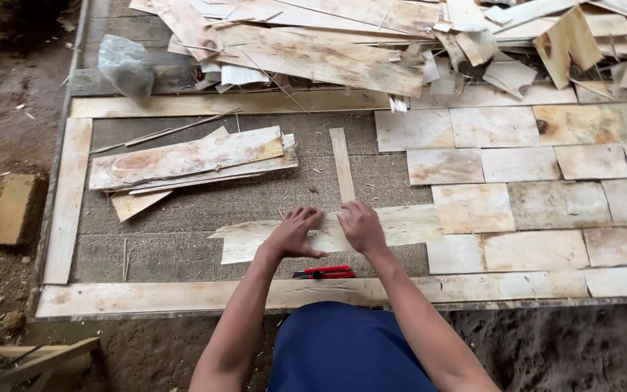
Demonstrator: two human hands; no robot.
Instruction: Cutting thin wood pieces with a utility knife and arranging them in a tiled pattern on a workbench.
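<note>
My left hand (295, 232) and my right hand (361, 226) both press flat on a long pale strip of wood veneer (408, 223) that lies crosswise on the grey board (183, 243). The fingers of both hands are spread on the sheet, side by side near its middle. A red and black utility knife (323, 273) lies just below my hands, near the front wooden border strip (146, 296). A narrow upright veneer strip (342, 163) lies just beyond the sheet.
Rows of square veneer pieces (524, 189) cover the right side of the board. A small stack of veneer sheets (183, 163) lies at the left. A big heap of scrap veneer (400, 36) lies at the back, with a plastic bag (126, 65). Bare soil surrounds the board.
</note>
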